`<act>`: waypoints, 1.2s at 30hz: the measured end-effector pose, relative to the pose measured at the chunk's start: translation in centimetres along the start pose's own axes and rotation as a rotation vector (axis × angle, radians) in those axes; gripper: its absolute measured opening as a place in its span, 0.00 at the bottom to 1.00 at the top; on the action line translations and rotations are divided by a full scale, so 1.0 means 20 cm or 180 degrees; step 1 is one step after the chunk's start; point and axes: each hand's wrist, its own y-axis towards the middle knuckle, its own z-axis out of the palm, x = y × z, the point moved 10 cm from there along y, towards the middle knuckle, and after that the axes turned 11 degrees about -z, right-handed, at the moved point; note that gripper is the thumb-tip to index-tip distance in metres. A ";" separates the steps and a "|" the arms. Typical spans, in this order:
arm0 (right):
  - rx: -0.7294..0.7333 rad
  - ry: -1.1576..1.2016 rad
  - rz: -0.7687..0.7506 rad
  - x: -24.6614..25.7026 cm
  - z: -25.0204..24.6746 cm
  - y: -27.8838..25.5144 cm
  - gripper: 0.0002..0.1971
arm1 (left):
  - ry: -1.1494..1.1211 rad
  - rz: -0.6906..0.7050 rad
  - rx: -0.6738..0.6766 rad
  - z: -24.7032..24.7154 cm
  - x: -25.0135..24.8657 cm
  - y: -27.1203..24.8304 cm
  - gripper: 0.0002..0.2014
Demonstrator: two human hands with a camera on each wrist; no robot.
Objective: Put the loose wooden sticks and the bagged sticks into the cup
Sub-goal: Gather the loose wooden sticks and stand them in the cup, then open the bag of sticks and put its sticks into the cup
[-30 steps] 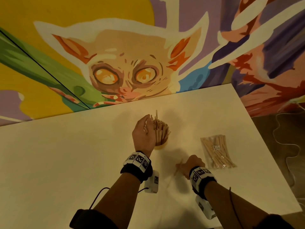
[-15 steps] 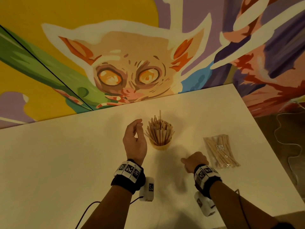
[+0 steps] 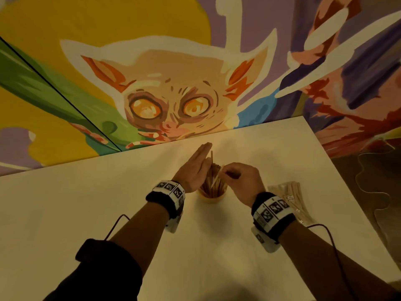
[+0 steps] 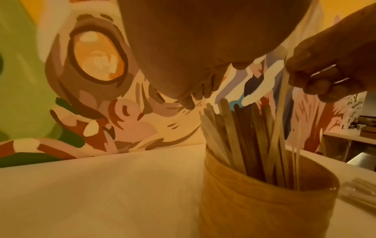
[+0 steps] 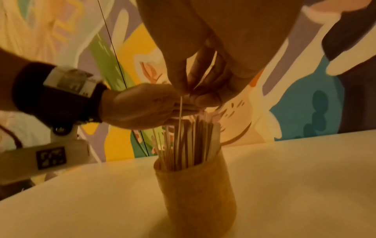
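A wooden cup [image 3: 211, 197] [image 4: 264, 201] [image 5: 195, 193] stands mid-table, filled with upright wooden sticks [image 3: 213, 181] [image 4: 244, 136] [image 5: 189, 145]. My left hand [image 3: 195, 168] [image 5: 138, 109] is flat with straight fingers, pressed against the left side of the sticks above the cup. My right hand [image 3: 238, 179] [image 4: 325, 67] [image 5: 193, 90] hovers over the cup's right side and pinches a thin stick [image 3: 217, 178] [image 5: 180, 119] whose lower end reaches down among the others. The clear bag of sticks [image 3: 290, 198] lies flat on the table to the right of the cup.
The white table [image 3: 86, 213] ends at a painted mural wall [image 3: 173, 83] close behind the cup. Its right edge [image 3: 351, 203] drops to a dark floor with a cable. Wrist-camera cables trail from both forearms.
My right hand rose from the table with a thin stick and moved left over the cup. My left hand went from curled beside the cup to flat against the sticks.
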 end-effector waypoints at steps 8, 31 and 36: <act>0.0700 -0.1052 0.0146 -0.12 0.17 0.00 0.05 | 0.0462 0.0059 0.0211 0.14 0.06 -0.02 0.26; -0.0513 -0.0775 0.0996 -0.49 -0.87 -0.35 0.11 | 0.0294 0.0766 -0.0578 0.37 -0.65 -0.28 0.11; 0.0024 -0.0948 0.1912 -0.88 -0.94 -0.50 0.27 | 0.0562 -0.0038 0.0188 0.85 -0.56 -0.16 0.15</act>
